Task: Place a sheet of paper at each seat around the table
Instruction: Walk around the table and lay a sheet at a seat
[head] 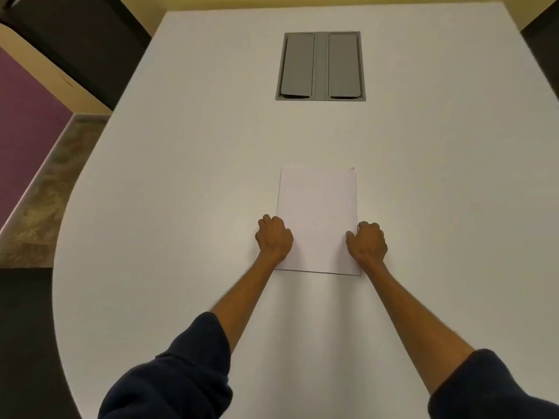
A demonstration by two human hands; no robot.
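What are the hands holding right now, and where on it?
Both hands are on the paper lying on the table: left hand at its left edge, right hand at its right edge, near the lower corners.

I see a grey hatch set flush into the table, toward its far edge and about midway between the left and right edges; its two flaps lie side by side, both shut. Past the table's left edge I can make out mottled carpet and a purple wall. Dark panels stand beyond the far left corner
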